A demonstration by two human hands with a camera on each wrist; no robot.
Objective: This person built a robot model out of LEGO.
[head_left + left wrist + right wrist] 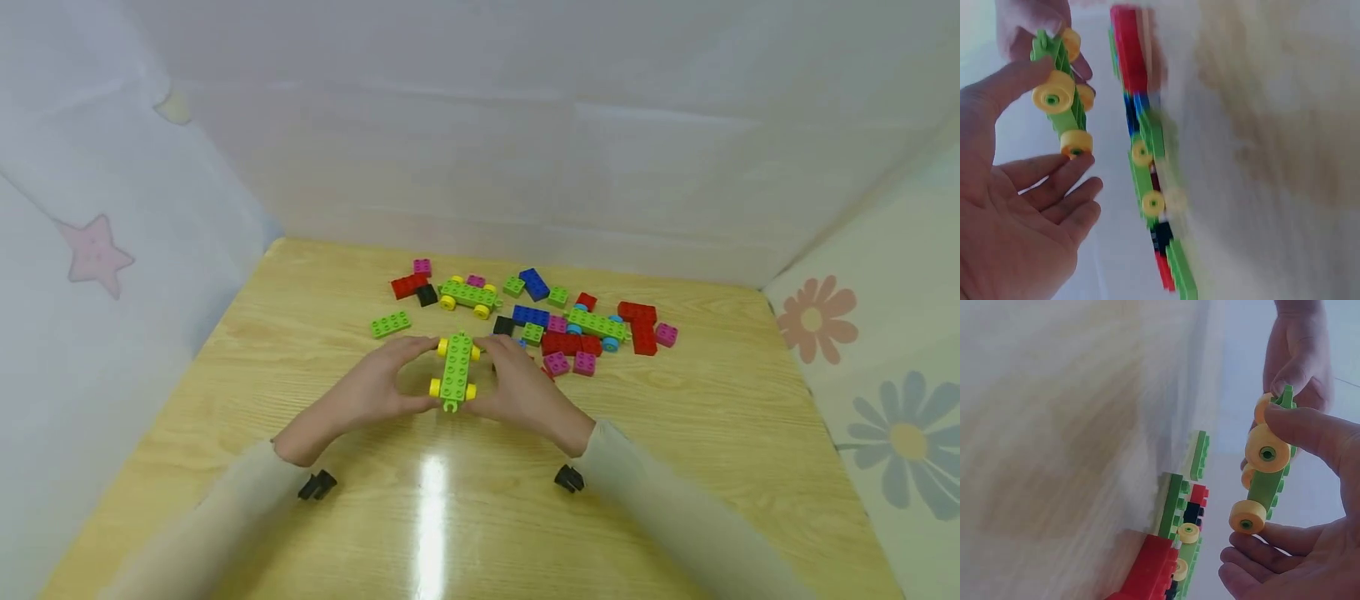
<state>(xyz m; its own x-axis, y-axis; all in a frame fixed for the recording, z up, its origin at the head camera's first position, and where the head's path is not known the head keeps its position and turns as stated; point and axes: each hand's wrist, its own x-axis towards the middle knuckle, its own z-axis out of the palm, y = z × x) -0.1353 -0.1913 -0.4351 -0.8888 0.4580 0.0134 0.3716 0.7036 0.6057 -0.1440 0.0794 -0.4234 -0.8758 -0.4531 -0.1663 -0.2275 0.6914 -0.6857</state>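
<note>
Between both hands, raised above the table, is a green toy car base [456,371] with studs on top and yellow wheels. My left hand [375,381] grips its left side, thumb at the near end and fingertips at the far wheel. From the other side my right hand [522,389] holds it the same way. In the left wrist view, the left thumb lies by one yellow wheel [1054,92] and the fingers touch another. The right wrist view shows the right thumb over a yellow wheel [1267,448], fingertips against the farther one.
Behind the hands lie a second yellow-wheeled green base [468,295], a blue-wheeled green base [597,323], a loose green brick [391,324], and several red bricks [637,313], blue bricks [534,284] and pink bricks [584,362]. White cloth [480,167] hangs behind the wooden table [720,433].
</note>
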